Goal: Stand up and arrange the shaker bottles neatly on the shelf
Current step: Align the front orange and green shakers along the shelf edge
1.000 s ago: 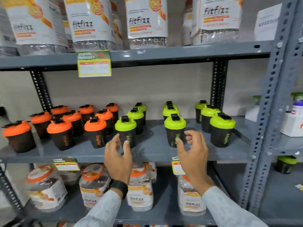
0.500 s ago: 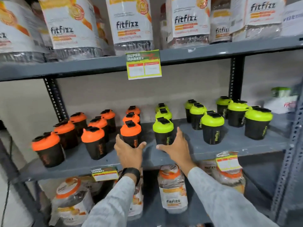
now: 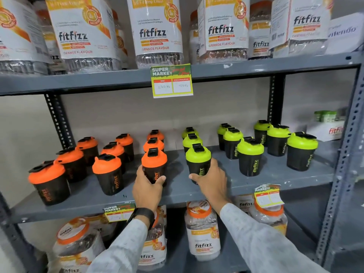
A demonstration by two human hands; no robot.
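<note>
the left hand [image 3: 147, 191] grips an upright orange-lidded shaker [image 3: 154, 166]; the right hand [image 3: 213, 181] grips a green-lidded shaker [image 3: 198, 161] on the shelf [image 3: 177, 192]

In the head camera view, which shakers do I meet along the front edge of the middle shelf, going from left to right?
Orange-lid shaker at the far left → second orange-lid shaker → orange-lid shaker gripped by the left hand → green-lid shaker gripped by the right hand → free green-lid shaker → green-lid shaker at the far right.
</note>
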